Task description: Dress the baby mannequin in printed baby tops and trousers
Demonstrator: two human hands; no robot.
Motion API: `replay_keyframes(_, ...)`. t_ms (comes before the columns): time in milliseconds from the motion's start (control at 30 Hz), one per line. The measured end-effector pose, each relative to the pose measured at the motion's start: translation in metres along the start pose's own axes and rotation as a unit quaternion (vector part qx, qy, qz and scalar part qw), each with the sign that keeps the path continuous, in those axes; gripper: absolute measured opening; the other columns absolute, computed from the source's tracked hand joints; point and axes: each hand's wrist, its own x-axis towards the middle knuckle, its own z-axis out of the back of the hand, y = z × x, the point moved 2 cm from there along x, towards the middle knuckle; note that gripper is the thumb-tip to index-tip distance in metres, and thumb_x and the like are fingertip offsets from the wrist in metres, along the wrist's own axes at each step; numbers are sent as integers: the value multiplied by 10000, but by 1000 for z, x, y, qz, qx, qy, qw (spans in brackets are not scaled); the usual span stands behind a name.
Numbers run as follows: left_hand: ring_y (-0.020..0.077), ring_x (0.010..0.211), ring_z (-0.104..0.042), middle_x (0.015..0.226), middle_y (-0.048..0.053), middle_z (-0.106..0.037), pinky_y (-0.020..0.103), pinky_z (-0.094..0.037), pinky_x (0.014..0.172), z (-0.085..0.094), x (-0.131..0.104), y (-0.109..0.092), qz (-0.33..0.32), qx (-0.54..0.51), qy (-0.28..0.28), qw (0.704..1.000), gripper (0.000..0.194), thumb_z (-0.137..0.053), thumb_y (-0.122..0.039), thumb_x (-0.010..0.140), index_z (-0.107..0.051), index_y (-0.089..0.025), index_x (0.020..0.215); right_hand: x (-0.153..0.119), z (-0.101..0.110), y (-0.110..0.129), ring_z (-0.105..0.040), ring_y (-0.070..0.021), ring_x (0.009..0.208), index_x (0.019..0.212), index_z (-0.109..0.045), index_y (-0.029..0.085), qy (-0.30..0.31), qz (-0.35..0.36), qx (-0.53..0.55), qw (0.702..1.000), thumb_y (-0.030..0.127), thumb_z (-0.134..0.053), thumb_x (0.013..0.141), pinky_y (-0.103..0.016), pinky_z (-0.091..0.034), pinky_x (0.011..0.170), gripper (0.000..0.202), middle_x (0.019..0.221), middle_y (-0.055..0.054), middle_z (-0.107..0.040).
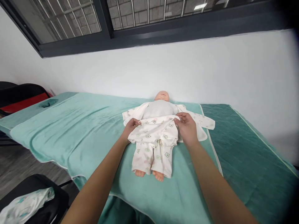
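Pinching, with left hand (pixel 132 127) and right hand (pixel 187 127), opposite waistband ends of the patterned trousers (pixel 153 133), lying between them on the doll (pixel 162 96).

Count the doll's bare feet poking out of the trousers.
2, both at the hems of the patterned trousers: one foot on the side of the left hand, the other foot towards the right hand. None seem hidden.

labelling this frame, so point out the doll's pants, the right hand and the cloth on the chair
Doll's pants (pixel 151 135), head view: on the printed front
Right hand (pixel 188 129), head view: back of the hand
Cloth (pixel 26 204), head view: its middle
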Motion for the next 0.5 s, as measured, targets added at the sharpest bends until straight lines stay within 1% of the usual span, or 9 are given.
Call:
replay_keyframes(100,120,584,-465,657,-32,-515,248,-358,554,-5,4,0,9,42,-30,999,404,-701,-550,706,-536,-191,787,-2,0,-5,-558,-168,752,970,-607,195,20,-20,-83,996,360,-648,775,-320,-466,749,259,920,-37,-627)
replay_keyframes(200,160,649,-522,708,4,-573,284,-394,609,-12,7,-1,3,78,-57,995,361,-702,-510,712,-540,-195,782,-5,5,-8,-578,-182,783,971,-609,196,62,-36,-133,989,395,-604,812,-332,-466,761,255,954,-46,-648)
replay_keyframes(267,180,675,-543,725,20,-596,300,-400,629,-15,8,-2,-2,103,-67,992,326,-691,-487,728,-543,-201,781,-6,7,-11,-581,-180,785,998,-599,199,80,-27,-165,983,357,-582,816,-334,-462,769,242,974,-46,-653)
replay_keyframes(367,192,696,-558,737,25,-610,303,-397,641,-19,7,-2,-14,137,-70,988,272,-656,-454,763,-541,-210,788,-6,7,-15,-578,-185,836,1052,-578,193,78,-1,-222,972,263,-547,785,-342,-457,804,278,1038,-66,-642)
replay_keyframes(433,194,722,-561,756,20,-617,299,-389,659,-22,4,-3,-27,161,-74,984,224,-624,-421,793,-536,-217,816,-4,6,-20,-589,-194,879,1066,-569,193,79,-16,-236,968,246,-540,765,-345,-458,829,307,1051,-71,-643)
replay_keyframes(500,194,735,-552,758,11,-612,298,-375,672,-26,0,-5,-38,186,-83,978,168,-592,-377,821,-531,-224,852,0,6,-24,-609,-198,876,1052,-565,204,91,-56,-235,966,255,-559,751,-340,-467,825,305,1011,-55,-663)
